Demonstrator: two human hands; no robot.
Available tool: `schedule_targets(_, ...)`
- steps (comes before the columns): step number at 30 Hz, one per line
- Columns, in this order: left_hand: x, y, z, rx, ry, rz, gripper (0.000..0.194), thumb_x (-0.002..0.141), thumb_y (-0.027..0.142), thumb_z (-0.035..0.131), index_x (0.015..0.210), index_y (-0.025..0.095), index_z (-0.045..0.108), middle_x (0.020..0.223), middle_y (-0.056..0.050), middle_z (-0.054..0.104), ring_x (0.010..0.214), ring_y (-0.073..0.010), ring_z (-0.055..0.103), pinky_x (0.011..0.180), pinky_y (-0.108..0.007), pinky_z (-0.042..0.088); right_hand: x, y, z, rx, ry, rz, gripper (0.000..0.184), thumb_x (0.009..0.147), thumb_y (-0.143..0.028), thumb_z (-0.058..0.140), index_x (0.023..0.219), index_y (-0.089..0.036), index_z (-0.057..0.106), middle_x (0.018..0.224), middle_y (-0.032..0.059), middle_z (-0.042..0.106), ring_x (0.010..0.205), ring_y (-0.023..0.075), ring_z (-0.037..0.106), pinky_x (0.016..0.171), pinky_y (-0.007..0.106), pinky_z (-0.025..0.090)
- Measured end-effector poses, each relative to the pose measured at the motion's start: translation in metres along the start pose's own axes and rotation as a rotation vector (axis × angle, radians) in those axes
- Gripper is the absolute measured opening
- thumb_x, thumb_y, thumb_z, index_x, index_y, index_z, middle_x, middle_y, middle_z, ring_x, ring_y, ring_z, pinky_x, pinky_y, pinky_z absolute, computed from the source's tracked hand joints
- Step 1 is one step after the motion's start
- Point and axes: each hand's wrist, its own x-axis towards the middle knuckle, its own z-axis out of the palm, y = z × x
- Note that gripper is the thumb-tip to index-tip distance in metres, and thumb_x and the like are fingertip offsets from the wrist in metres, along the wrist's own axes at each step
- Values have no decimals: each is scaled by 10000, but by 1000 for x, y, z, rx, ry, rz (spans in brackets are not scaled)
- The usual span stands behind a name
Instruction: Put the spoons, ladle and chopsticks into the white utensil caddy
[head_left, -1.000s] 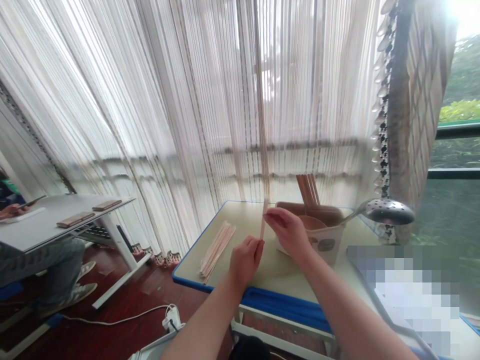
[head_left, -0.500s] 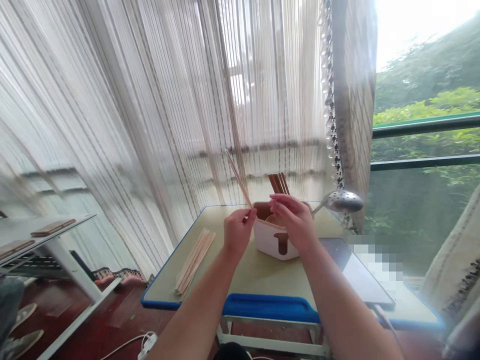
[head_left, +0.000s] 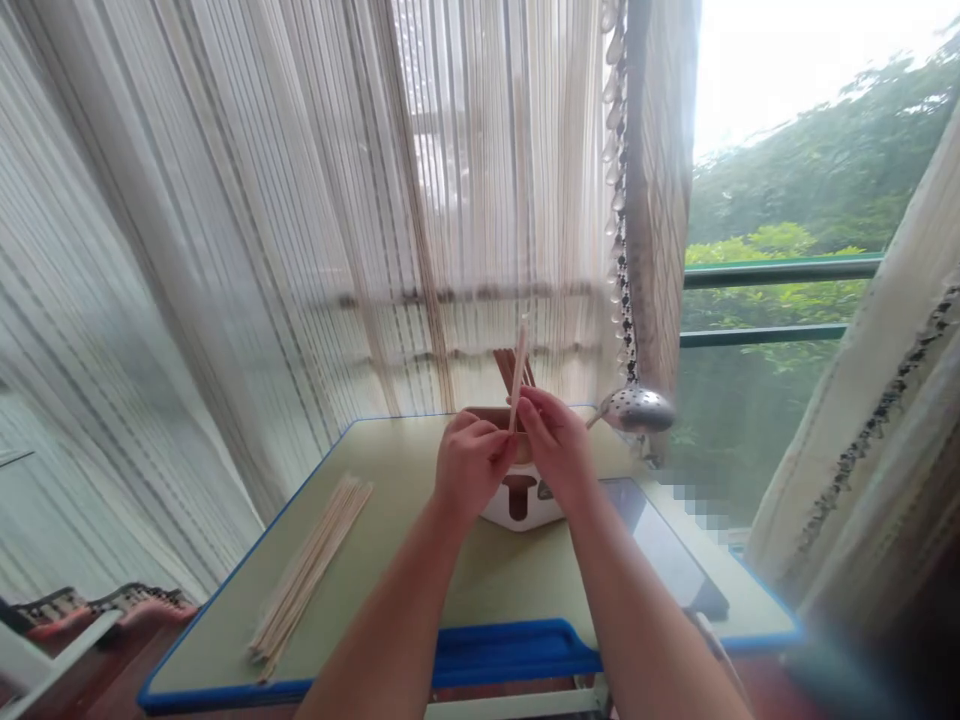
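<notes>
A pale pair of disposable chopsticks [head_left: 519, 365] stands nearly upright between my hands, in what looks like a clear wrapper. My left hand [head_left: 472, 462] pinches its lower end. The fingers of my right hand [head_left: 553, 435] are closed against it from the other side, a little higher. Just behind and below my hands is a white and brown utensil holder [head_left: 519, 512], partly covered by them. Brown chopsticks [head_left: 504, 370] and a slotted metal ladle [head_left: 637, 410] stick out of it. To the left lies a bundle of pale chopsticks [head_left: 311, 575].
The table [head_left: 397, 470] has a pale top and a blue edge. A dark flat tablet [head_left: 660, 545] with a cable lies at its right side. Sheer curtains [head_left: 300, 200] hang behind, and a window [head_left: 780, 300] is at the right.
The chopsticks have swung from leaning left to nearly upright. My right hand has come over to touch them. The view has shifted, bringing the table closer.
</notes>
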Motion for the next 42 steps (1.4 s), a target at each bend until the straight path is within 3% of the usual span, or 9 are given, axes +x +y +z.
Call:
schedule_targets(7, 0, -1, -3, 90, -56, -42, 234, 827, 324, 545, 668, 236, 692, 674, -14, 672, 738, -172, 528, 758, -347, 373, -1, -2, 1, -16, -33, -43, 276, 806, -388, 571, 990, -199, 655, 912, 59, 692, 777, 164, 626, 682, 286, 490)
schedule_targets(12, 1, 4, -4, 11, 51, -202, 163, 753, 362, 640, 864, 267, 712, 855, -4, 717, 859, -195, 579, 868, -397, 299, 0, 3, 1, -138, 97, -50, 220, 782, -384, 601, 873, -208, 696, 788, 31, 680, 638, 133, 582, 609, 265, 472)
schedule_targets(22, 0, 3, 0, -72, -25, -335, 68, 729, 282, 646, 713, 241, 699, 706, 11, 699, 792, -173, 588, 828, -386, 272, 3, 6, -4, -271, 64, -76, 239, 772, -372, 607, 900, -205, 722, 762, 35, 656, 668, 142, 595, 628, 266, 472)
schedule_targets(27, -1, 8, -5, 3, -34, -306, 57, 671, 225, 647, 623, 238, 675, 671, 19, 684, 866, -199, 569, 891, -409, 240, 1, 6, -1, -312, 41, -153, 218, 808, -361, 569, 898, -208, 697, 769, 32, 643, 674, 139, 577, 628, 263, 469)
schedule_targets(33, -1, 4, -9, -72, -9, -352, 103, 750, 300, 617, 708, 246, 693, 754, 17, 703, 882, -190, 578, 897, -404, 261, -2, 6, 4, -297, -17, -188, 163, 781, -325, 610, 834, -209, 712, 714, 25, 644, 656, 140, 584, 615, 263, 475)
schedule_targets(38, -2, 4, -10, -76, -14, -377, 79, 693, 243, 654, 619, 241, 680, 671, 22, 684, 879, -197, 576, 893, -386, 315, -3, 7, 7, -258, 33, -156, 205, 782, -323, 609, 912, -189, 694, 776, 35, 676, 657, 141, 599, 638, 274, 486)
schedule_targets(42, -3, 2, -7, -145, 0, -342, 58, 703, 237, 653, 718, 249, 707, 747, 18, 704, 863, -184, 583, 876, -360, 360, -5, 10, 9, -266, -17, -201, 170, 781, -305, 613, 884, -202, 702, 798, 36, 680, 709, 152, 607, 654, 273, 488)
